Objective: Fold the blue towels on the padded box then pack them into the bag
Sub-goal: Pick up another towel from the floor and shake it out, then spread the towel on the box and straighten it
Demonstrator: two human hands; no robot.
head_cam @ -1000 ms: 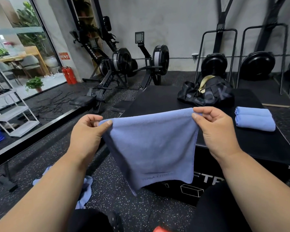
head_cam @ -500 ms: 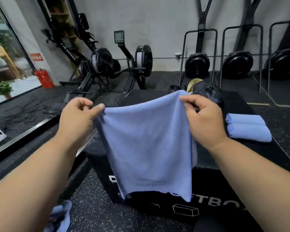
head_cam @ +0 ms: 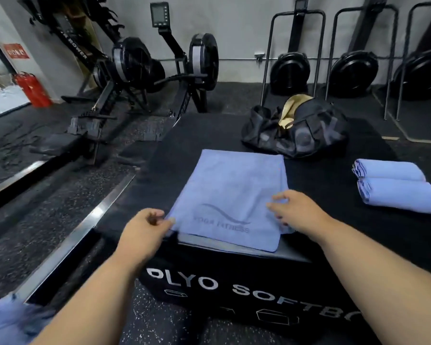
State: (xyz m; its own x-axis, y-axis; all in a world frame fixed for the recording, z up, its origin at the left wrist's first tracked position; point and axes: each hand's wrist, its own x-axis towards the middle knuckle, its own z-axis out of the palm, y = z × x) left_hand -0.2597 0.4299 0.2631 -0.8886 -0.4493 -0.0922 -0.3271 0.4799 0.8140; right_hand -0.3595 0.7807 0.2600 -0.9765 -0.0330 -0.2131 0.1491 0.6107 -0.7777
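Blue towel flat mid-frame on padded box, long axis toward bag; left hand pinches near-left corner, right hand rests loose on right edge.

The right hand is smeared with motion, so whether its fingers press the towel or hover over it, I can't tell. The towel's printed logo is too faint to read fully. The padded box runs off the frame, its lettering cut short. A blurred blue cloth is clipped at the lower left corner. The bag hides its inside.
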